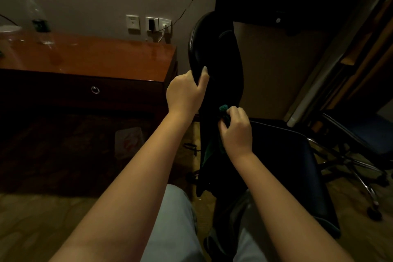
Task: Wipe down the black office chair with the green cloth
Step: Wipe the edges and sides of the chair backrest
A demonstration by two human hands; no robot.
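The black office chair [214, 53] stands in front of me, its tall backrest seen edge-on and its seat [297, 168] to the right. My left hand [187, 91] grips the left edge of the backrest, thumb up along the padding. My right hand [236, 130] holds the bunched green cloth [223, 109] against the lower backrest. Only a small tuft of the cloth shows above my fingers, with a darker fold hanging below the hand.
A wooden desk [89, 55] with a drawer stands at the left, a plastic bottle [39, 19] on it. Wall sockets [148, 24] with a plugged cable sit behind. A second chair [361, 144] with a chrome base is at the right. My legs are below.
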